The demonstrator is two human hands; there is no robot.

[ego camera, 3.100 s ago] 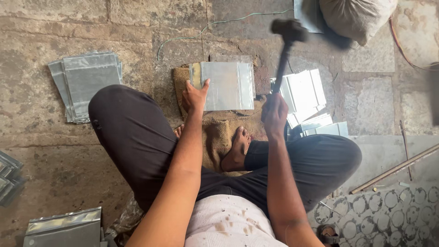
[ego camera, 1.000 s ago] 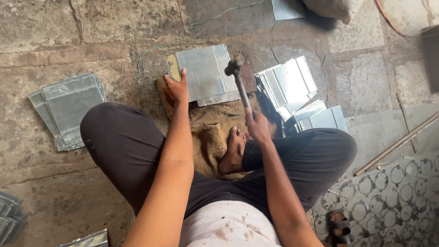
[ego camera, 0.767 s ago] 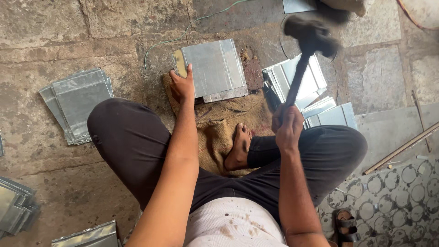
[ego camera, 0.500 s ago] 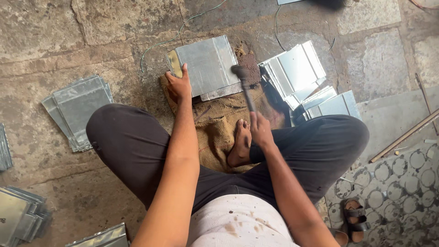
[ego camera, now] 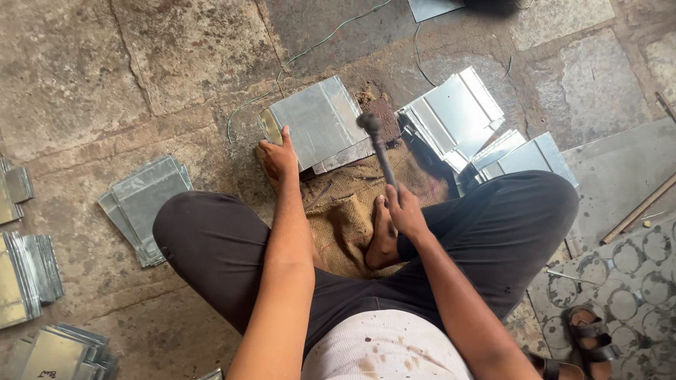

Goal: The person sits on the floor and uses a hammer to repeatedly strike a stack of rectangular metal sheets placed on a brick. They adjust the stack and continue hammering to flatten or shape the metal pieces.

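With the right hand (ego camera: 405,209) closed around the hammer (ego camera: 378,146) and its head at the edge of the metal sheet (ego camera: 320,124), the left hand's (ego camera: 279,156) spread fingers pinning that sheet risk a glancing blow.

There is only one view, from a camera on the person's head. It looks almost straight down at the stone floor (ego camera: 176,63), over the crossed legs (ego camera: 211,246) and both forearms. It is quite near: the lap fills the lower part, and the floor in front fills the upper part.
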